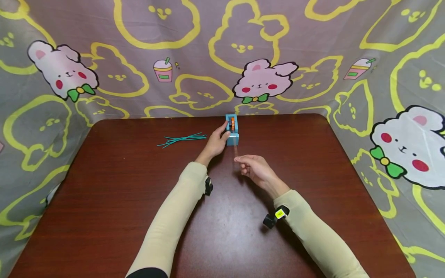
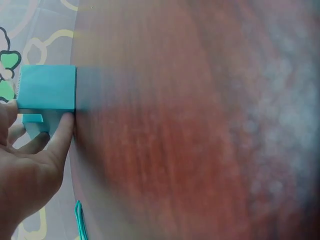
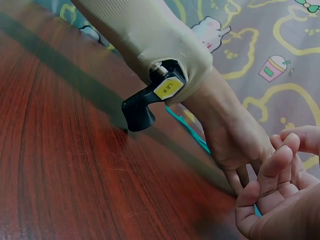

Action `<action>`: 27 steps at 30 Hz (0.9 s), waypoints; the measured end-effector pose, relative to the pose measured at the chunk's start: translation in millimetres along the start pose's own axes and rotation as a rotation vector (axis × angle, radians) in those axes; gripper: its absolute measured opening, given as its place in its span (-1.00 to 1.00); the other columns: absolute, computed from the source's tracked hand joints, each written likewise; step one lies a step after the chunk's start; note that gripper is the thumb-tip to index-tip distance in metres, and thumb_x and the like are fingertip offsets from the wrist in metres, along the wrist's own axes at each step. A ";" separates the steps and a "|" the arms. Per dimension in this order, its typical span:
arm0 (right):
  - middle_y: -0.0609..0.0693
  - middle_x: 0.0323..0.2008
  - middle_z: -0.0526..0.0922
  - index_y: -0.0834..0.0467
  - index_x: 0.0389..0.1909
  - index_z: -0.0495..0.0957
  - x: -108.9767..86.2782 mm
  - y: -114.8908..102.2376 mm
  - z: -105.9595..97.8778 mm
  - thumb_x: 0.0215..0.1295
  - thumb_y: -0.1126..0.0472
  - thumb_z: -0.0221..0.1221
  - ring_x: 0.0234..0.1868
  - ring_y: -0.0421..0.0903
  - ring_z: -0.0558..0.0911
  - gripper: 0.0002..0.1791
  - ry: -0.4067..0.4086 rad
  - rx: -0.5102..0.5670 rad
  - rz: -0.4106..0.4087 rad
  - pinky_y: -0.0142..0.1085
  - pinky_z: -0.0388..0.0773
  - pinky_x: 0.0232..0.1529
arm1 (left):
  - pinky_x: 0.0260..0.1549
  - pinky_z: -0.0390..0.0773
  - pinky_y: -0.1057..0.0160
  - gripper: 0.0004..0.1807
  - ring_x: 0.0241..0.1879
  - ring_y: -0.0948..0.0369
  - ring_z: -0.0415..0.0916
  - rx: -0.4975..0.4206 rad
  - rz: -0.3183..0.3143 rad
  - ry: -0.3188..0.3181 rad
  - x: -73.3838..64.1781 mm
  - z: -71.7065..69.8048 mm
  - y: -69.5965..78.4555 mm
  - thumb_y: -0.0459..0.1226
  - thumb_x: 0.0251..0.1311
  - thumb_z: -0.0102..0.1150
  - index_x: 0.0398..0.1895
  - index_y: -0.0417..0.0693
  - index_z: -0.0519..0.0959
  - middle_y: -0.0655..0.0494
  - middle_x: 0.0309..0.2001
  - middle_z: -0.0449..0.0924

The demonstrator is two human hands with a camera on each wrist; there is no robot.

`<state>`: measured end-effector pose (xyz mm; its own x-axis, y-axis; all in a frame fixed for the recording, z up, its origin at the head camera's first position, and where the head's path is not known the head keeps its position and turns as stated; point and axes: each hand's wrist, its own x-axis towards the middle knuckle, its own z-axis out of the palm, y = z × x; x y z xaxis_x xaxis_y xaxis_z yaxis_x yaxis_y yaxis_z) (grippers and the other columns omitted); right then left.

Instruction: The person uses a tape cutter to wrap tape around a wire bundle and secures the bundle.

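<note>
A teal tape dispenser with an orange-looking roll stands at the back of the table. My left hand holds its left side, thumb and fingers apart along the body. In the left wrist view the dispenser's flat teal front appears above the fingers. From the dispenser a clear strip of tape stretches toward me, its end pinched between the thumb and index finger of my right hand. The right wrist view shows that hand with its other fingers curled; the tape cannot be made out there.
Several thin teal strands lie in a loose bundle left of the dispenser. Behind the brown table hangs a patterned cloth, close to the dispenser. Each wrist carries a black camera mount.
</note>
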<state>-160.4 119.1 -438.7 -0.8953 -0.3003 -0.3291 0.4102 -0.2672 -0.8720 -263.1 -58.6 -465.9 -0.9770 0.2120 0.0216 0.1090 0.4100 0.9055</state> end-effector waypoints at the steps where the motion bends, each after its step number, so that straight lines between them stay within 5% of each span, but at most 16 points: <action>1: -0.14 -0.64 0.49 0.11 -0.44 0.72 -0.7 -0.2 0.4 0.39 0.36 0.16 -0.63 -0.26 0.39 -0.76 -0.003 0.002 -0.003 -0.41 0.38 -0.47 | 0.44 0.07 0.07 -0.40 0.53 0.08 -0.02 -0.002 -0.003 0.000 0.1 0.1 -0.1 -0.14 0.58 -0.12 0.61 0.15 0.07 0.05 0.56 0.06; 27: -0.11 -0.62 0.46 0.13 -0.43 0.71 -6.4 -1.0 2.1 0.39 0.37 0.16 -0.62 -0.25 0.39 -0.77 -0.004 -0.002 -0.005 -0.43 0.38 -0.48 | 0.43 0.08 0.02 -0.40 0.53 0.05 -0.03 0.012 -0.029 0.003 2.4 1.1 4.6 -0.11 0.60 -0.15 0.62 0.19 0.04 0.05 0.57 0.04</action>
<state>-154.7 119.4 -435.0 -0.8968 -0.3021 -0.3232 0.4050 -0.2665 -0.8746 -264.8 -55.3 -462.2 -0.9804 0.1969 -0.0034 0.0826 0.4269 0.9005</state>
